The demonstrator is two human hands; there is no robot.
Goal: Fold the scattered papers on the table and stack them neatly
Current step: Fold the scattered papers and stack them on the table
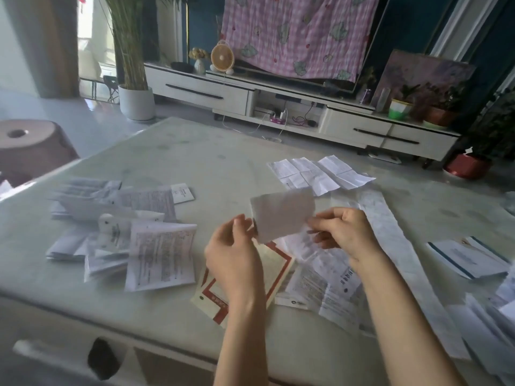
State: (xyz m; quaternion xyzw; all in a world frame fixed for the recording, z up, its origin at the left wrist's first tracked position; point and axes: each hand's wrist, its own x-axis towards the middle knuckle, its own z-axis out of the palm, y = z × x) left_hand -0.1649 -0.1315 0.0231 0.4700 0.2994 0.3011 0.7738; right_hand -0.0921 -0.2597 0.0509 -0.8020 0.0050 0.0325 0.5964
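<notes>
The left hand (pixel 234 246) and right hand (pixel 342 232) each pinch a small creased white paper (pixel 281 215) above the pale glossy surface (pixel 195 151); print on the nearby sheets (pixel 160 254) is unreadable.

Far middle of the counter (pixel 200 151) is the open stretch, plus the gap between the folded pile (pixel 119 235) on the left and the red-bordered sheet (pixel 276 267). Right side's crowded: creased sheet (pixel 320 174), long strip (pixel 404 260), blue-edged booklet (pixel 471 259).
</notes>
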